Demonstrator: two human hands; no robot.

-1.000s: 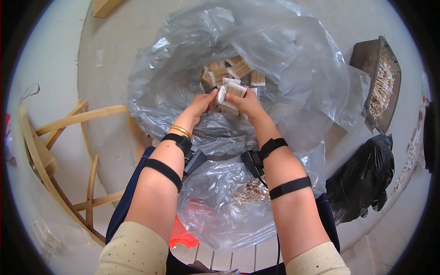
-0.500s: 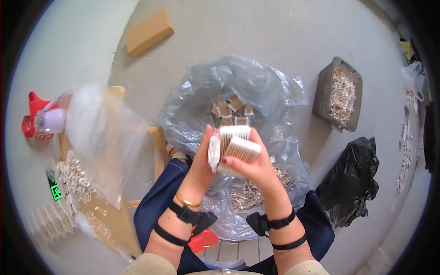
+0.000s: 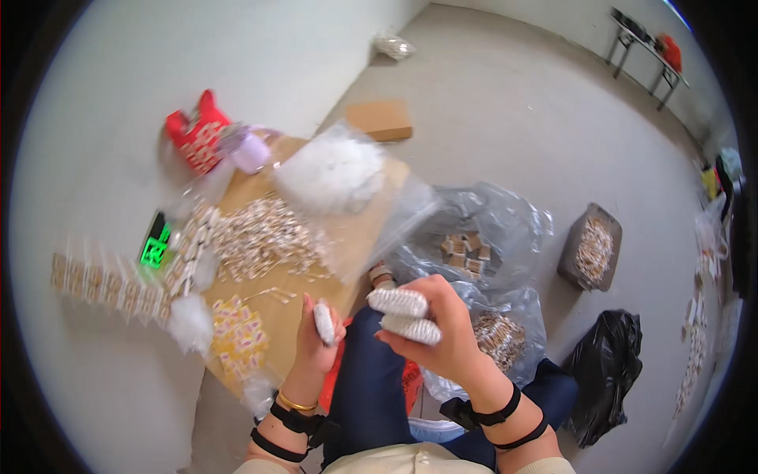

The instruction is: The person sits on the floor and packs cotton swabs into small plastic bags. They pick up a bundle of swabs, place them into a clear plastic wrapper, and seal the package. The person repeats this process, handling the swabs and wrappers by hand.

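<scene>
My left hand [image 3: 320,347] is closed around one bundle of cotton swabs [image 3: 324,324], its white tips turned up, near the front edge of the wooden table. My right hand [image 3: 448,328] grips two more cotton swab bundles [image 3: 397,302], one above the other, white ends facing the table. On the tabletop [image 3: 296,296] lies a heap of loose swabs [image 3: 268,237]. Beside the heap are yellow-and-white printed packets or labels [image 3: 237,336] and a clear plastic bag [image 3: 335,170] with white contents.
Grey plastic bags [image 3: 513,217] on the floor hold small swab bundles [image 3: 466,251] and loose swabs [image 3: 499,340]. Further right are a grey bin [image 3: 570,253] of swabs and a black bag [image 3: 604,379]. A lilac jug [image 3: 251,152] and green-lit device [image 3: 155,246] stand left.
My view has swung left toward the table. My hands, earlier together around the bundles over the grey bag, have parted: one bundle is in the left, two are in the right.
</scene>
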